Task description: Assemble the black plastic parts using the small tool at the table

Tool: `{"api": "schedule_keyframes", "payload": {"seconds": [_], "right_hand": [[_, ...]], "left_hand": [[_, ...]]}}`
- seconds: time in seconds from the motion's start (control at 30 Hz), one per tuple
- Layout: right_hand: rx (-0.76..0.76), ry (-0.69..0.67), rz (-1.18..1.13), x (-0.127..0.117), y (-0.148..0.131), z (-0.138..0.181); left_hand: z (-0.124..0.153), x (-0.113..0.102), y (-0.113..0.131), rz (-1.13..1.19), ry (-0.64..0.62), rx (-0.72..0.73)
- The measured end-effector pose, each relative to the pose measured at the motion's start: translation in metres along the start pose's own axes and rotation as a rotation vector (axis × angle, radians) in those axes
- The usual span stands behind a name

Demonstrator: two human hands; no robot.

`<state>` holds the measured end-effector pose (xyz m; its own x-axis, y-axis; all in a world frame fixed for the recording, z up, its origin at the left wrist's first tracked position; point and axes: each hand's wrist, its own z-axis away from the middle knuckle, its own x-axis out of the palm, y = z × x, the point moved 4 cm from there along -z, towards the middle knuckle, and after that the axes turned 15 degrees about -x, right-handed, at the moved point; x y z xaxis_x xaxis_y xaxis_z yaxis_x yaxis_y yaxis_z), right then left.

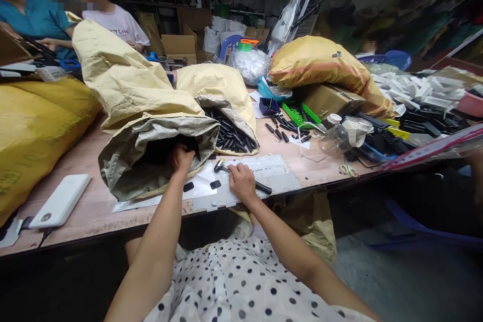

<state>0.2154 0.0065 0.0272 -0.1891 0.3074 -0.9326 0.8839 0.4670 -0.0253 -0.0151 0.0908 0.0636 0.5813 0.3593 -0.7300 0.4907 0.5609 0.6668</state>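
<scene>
My left hand [181, 157] reaches into the mouth of a large cream woven sack [124, 161] lying on its side. Its fingers are curled, and the sack's dark interior hides what is in them. On a grey-white sheet [277, 171] at the table's front edge, my right hand [242, 181] is closed over the handle of a small hammer [263, 187]. The hammer's head points left and its black grip sticks out to the right. Two black rounded pieces [215, 184] lie between my hands. Behind them, a second cream sack [219, 80] opens onto many slim black parts [231, 133].
A yellow sack [37, 136] and a white power bank [60, 201] are at left. To the right stand a green tray [301, 113], a clear jar [337, 138], scissors [347, 169] and a yellow sack on a carton [328, 100]. Two people sit across the table at upper left.
</scene>
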Motion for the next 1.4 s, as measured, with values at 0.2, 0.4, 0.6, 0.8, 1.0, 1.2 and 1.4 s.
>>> {"api": "schedule_keyframes", "payload": {"seconds": [0.2,0.4,0.6,0.8,1.0,1.2,1.4], "right_hand": [[0.009,-0.004,-0.005,-0.002,0.000,0.000],[0.024,-0.023,-0.019,-0.004,0.000,0.000],[0.061,-0.053,-0.092,-0.004,0.006,-0.006],[0.037,0.053,-0.290,-0.013,0.002,0.004],[-0.084,0.173,-0.507,-0.023,-0.027,0.032],[-0.112,0.190,-0.365,-0.031,-0.037,0.037],[-0.153,0.100,-0.245,-0.028,-0.039,0.033]], "left_hand": [[0.049,-0.018,-0.029,0.090,-0.141,0.334],[0.091,-0.003,-0.071,0.020,-0.254,0.566],[0.093,0.004,-0.074,0.012,-0.201,0.627],[0.093,0.005,-0.075,0.014,-0.188,0.655],[0.093,0.006,-0.076,0.027,-0.221,0.643],[0.094,0.005,-0.074,0.028,-0.242,0.626],[0.095,0.006,-0.073,0.024,-0.246,0.602]]}}
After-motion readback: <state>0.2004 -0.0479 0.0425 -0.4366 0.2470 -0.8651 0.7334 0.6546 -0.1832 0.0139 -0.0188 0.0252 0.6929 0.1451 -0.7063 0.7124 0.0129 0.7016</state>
